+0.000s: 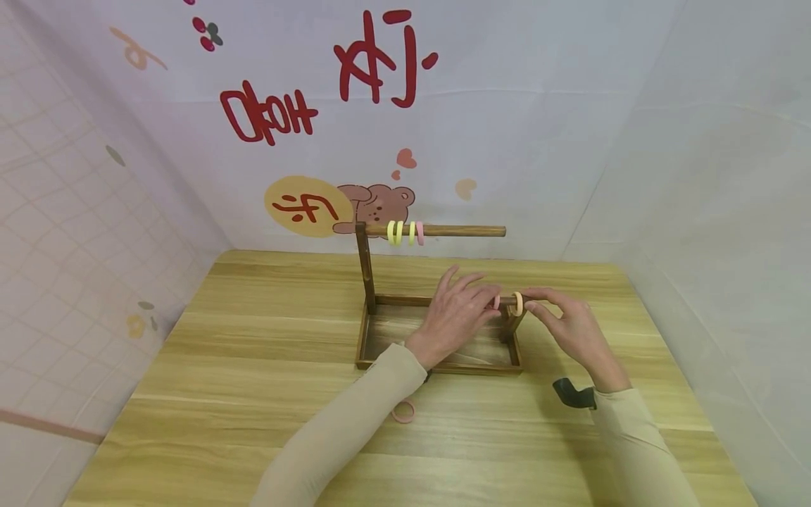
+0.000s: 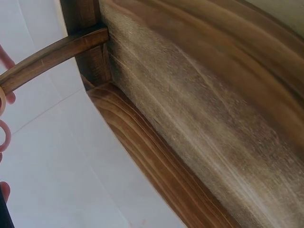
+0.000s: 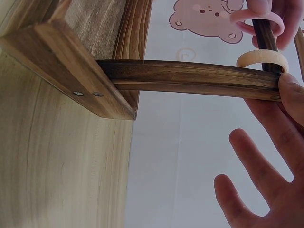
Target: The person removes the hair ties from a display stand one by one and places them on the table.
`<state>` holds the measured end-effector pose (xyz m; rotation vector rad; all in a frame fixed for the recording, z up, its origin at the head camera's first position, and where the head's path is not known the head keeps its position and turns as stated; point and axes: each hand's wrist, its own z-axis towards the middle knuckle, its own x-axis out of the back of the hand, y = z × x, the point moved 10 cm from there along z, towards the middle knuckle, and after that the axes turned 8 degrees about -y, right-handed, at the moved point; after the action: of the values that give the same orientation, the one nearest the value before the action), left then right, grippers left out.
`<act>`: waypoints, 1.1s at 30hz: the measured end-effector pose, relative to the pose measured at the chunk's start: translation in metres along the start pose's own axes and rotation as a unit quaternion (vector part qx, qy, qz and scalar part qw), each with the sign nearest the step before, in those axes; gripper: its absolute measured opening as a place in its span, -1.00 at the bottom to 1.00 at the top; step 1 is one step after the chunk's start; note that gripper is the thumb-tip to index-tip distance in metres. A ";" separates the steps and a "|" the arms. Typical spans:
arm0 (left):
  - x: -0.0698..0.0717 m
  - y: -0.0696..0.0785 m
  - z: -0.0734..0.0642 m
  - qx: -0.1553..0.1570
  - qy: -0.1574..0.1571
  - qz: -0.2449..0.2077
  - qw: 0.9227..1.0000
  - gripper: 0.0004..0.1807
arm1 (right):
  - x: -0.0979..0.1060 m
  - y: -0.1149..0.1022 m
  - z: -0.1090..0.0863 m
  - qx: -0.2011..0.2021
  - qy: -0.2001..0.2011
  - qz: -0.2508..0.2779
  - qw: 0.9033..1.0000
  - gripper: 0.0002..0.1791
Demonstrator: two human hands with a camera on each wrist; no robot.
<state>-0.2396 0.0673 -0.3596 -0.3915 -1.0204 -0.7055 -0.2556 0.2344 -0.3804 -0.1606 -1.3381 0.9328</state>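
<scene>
A dark wooden rack [image 1: 440, 368] with a tray base and two bars stands on the table. My left hand [image 1: 453, 313] reaches over the tray and pinches a pink hair tie [image 3: 241, 16] around the lower bar. A cream hair tie [image 3: 259, 58] encircles the same bar near its post [image 3: 190, 78]. My right hand [image 1: 567, 327] holds the rack where post and bar meet, thumb beside the cream tie, other fingers spread. On the upper bar [image 1: 469, 231] hang several yellow hair ties [image 1: 398, 233] and a pink one. The left wrist view shows mostly the tray.
Another pink hair tie [image 1: 403, 412] lies on the wood-grain table [image 1: 481, 443], near the left forearm. Behind the table, a white printed cloth [image 1: 526, 141] rises as a backdrop. A black wrist device [image 1: 573, 393] juts from the right sleeve.
</scene>
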 end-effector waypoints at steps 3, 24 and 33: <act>0.000 -0.001 -0.001 0.001 -0.001 -0.002 1.000 -0.53 | 0.000 0.001 0.000 -0.009 -0.003 0.003 1.000 -0.72; 0.006 -0.007 -0.008 -0.006 0.035 -0.061 0.998 -0.60 | 0.001 -0.004 0.000 0.003 0.002 -0.008 1.000 -0.73; 0.009 -0.010 -0.009 -0.009 0.046 -0.068 0.997 -0.58 | 0.001 -0.002 0.000 -0.009 -0.001 -0.008 1.000 -0.73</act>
<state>-0.2375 0.0510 -0.3563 -0.3038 -0.9599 -0.8482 -0.2546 0.2337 -0.3790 -0.1618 -1.3483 0.9084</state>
